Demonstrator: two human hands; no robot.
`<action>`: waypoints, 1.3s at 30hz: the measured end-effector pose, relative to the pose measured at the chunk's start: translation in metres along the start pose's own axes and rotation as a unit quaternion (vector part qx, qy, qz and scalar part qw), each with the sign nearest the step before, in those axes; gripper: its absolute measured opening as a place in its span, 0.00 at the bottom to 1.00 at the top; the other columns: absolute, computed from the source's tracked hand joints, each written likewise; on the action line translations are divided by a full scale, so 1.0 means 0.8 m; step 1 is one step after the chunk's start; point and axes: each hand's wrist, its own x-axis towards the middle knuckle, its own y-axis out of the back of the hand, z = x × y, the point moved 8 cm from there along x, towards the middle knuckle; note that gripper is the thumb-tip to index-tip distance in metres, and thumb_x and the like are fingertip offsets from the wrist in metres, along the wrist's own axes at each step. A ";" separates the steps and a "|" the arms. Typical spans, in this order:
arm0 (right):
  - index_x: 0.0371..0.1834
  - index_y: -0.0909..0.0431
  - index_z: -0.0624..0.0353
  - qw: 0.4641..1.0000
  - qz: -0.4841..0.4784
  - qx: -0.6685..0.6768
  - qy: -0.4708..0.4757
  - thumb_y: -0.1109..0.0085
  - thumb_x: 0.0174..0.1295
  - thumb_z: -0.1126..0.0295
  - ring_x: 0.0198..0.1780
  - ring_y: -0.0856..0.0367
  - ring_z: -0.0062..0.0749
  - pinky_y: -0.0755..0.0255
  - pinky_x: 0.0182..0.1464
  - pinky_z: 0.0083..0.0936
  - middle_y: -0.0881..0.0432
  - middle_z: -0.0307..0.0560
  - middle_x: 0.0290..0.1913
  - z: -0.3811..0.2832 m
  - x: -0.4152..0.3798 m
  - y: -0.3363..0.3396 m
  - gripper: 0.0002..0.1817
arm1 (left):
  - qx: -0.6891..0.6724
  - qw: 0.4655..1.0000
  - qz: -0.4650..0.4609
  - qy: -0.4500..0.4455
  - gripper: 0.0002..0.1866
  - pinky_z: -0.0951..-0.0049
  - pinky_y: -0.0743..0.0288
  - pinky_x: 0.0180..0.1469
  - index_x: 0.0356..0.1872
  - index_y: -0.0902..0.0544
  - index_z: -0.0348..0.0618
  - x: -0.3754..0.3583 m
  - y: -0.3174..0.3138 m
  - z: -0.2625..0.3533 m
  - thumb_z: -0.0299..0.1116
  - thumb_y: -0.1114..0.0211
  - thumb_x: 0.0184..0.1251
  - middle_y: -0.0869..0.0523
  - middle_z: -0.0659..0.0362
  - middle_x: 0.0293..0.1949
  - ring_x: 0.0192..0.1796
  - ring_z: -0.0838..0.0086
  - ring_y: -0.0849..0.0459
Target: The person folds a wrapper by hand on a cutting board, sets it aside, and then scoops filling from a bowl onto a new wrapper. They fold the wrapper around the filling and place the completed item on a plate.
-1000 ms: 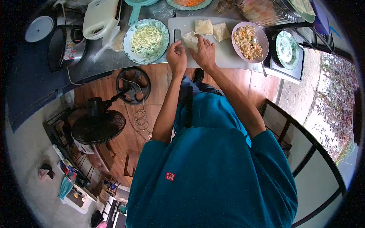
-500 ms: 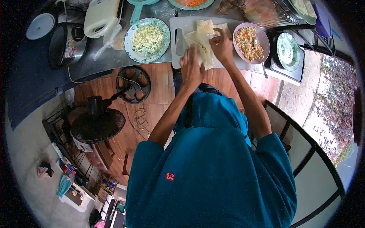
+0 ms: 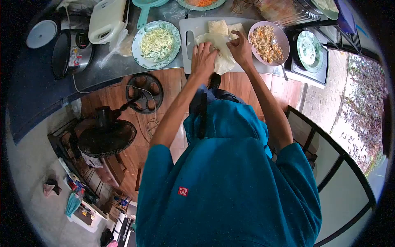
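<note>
Head view. I read both hands on a thin pale wrapper sheet spread over the white cutting board. The left hand lies on the sheet's near left part, fingers spread flat and pressing. The right hand pinches the sheet's upper right edge, fingers narrow and closed on it. The sheet's near edge hangs past the board rim toward the person.

Risk 1: tearing. I judge the sheet thin; a pull from the pinching hand against the pinning hand could split it between the two.

Risk 2: slipping off. With part of the sheet overhanging, a drag toward the body could carry it off the surface to the floor.

Risk 3: disturbing neighbours. Two folded parcels lie on the board, touching or just beside the sheet's far edge; a lift of that edge could shift them. The pink bowl of filling stands just beside the right hand, with a spoon handle projecting past the surface edge; a wrist or elbow swing could knock it.

The plate of shredded cabbage sits left of the board, apart from both hands.
</note>
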 end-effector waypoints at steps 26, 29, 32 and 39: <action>0.56 0.26 0.60 0.999 0.020 0.039 -0.008 0.36 0.53 0.71 0.36 0.12 0.41 0.20 0.42 0.32 0.13 0.51 0.33 0.017 0.002 0.004 0.24 | -0.010 0.994 -0.060 -0.096 0.11 0.63 0.36 0.51 0.39 0.14 0.46 0.031 0.003 -0.024 0.29 0.32 0.52 0.24 0.60 0.48 0.56 0.65 0.28; 0.56 0.26 0.59 0.999 0.024 0.035 -0.004 0.36 0.53 0.72 0.36 0.12 0.42 0.20 0.42 0.33 0.13 0.51 0.33 0.018 0.004 0.006 0.25 | -0.046 0.991 -0.038 -0.117 0.09 0.63 0.36 0.51 0.36 0.14 0.47 0.037 0.008 -0.018 0.29 0.32 0.52 0.23 0.61 0.46 0.53 0.65 0.27; 0.57 0.26 0.60 0.999 0.013 0.027 -0.011 0.34 0.54 0.74 0.34 0.14 0.29 0.22 0.41 0.26 0.14 0.49 0.31 0.013 0.002 0.006 0.25 | -0.047 0.990 -0.031 -0.130 0.07 0.64 0.36 0.50 0.34 0.13 0.47 0.045 0.009 -0.010 0.28 0.32 0.51 0.23 0.61 0.43 0.51 0.66 0.26; 0.58 0.27 0.59 0.999 0.011 0.034 -0.008 0.35 0.53 0.72 0.36 0.14 0.36 0.22 0.43 0.30 0.13 0.49 0.32 0.013 0.000 0.002 0.26 | -0.040 0.994 -0.021 -0.102 0.05 0.65 0.36 0.51 0.31 0.15 0.47 0.054 -0.001 -0.008 0.29 0.32 0.52 0.23 0.61 0.40 0.49 0.67 0.26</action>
